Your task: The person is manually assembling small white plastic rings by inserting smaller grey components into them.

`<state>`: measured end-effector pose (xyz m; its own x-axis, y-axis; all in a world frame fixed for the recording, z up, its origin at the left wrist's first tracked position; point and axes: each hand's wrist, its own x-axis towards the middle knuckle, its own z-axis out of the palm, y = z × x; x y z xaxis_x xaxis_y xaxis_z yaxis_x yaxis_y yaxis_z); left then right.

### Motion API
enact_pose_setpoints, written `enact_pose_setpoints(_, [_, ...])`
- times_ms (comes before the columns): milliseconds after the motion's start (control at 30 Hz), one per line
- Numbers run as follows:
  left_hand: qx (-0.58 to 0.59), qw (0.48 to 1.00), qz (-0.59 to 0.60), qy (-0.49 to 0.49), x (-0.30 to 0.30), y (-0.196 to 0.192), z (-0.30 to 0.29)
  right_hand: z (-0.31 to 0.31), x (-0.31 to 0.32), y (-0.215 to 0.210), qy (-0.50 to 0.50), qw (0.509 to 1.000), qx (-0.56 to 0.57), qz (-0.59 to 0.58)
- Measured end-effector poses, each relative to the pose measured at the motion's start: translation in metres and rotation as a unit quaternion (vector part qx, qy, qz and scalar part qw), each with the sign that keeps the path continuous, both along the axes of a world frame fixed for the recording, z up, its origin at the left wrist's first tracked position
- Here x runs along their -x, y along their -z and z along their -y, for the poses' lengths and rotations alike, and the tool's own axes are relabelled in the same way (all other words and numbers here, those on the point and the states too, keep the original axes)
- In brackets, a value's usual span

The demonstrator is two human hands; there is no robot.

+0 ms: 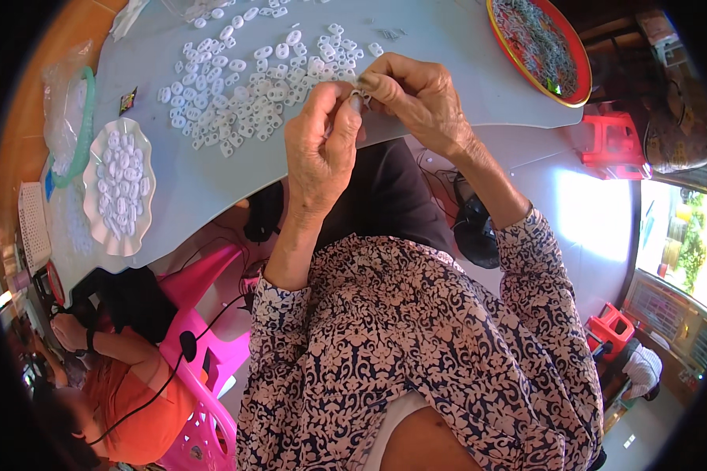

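Observation:
My left hand [322, 149] and my right hand [416, 98] meet above the near edge of the round grey table [448, 47]. Their fingertips pinch one small white plastic piece [356, 95] between them. Just beyond the hands a wide scatter of small white plastic pieces [243, 78] lies on the tabletop. My patterned sleeves come up from the lower edge.
A white scalloped dish [120, 188] full of white pieces sits at the table's left. A red-and-yellow round tray [538, 43] with small grey parts is at the far right. A person in orange sits at lower left on a pink plastic chair [212, 314]. Red stools stand at right.

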<state>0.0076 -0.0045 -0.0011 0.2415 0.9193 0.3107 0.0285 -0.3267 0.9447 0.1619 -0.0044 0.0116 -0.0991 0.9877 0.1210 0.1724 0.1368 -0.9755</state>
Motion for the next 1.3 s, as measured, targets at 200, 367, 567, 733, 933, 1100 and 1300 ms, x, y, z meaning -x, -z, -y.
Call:
enact_pose_setpoints(200, [0.008,1.0,-0.023,0.009,0.002,-0.01,-0.002,-0.001,-0.005,0.01,-0.058,0.992,-0.008,-0.112])
enact_pose_setpoints(367, [-0.088,0.987,-0.116,-0.067,0.005,-0.022,-0.015,0.006,-0.014,0.004,0.067,0.992,0.025,-0.108])
enact_pose_setpoints(567, [-0.289,0.922,-0.234,-0.11,-0.026,-0.009,-0.038,0.011,-0.027,0.004,0.147,0.988,-0.008,-0.044])
enact_pose_setpoints(733, [-0.337,0.891,-0.285,-0.109,-0.031,-0.006,-0.053,0.015,-0.027,0.008,0.131,0.99,-0.013,-0.044])
enact_pose_setpoints(933, [-0.272,0.892,-0.329,-0.152,0.013,-0.014,-0.057,0.018,-0.024,0.002,0.108,0.992,-0.017,-0.065])
enact_pose_setpoints(1100, [-0.265,0.892,-0.358,-0.082,0.012,-0.023,-0.034,0.02,-0.02,0.002,0.12,0.991,-0.05,-0.03])
enact_pose_setpoints(1300, [-0.202,0.894,-0.392,-0.075,0.004,-0.019,-0.021,0.022,-0.014,-0.003,0.103,0.993,-0.06,0.011])
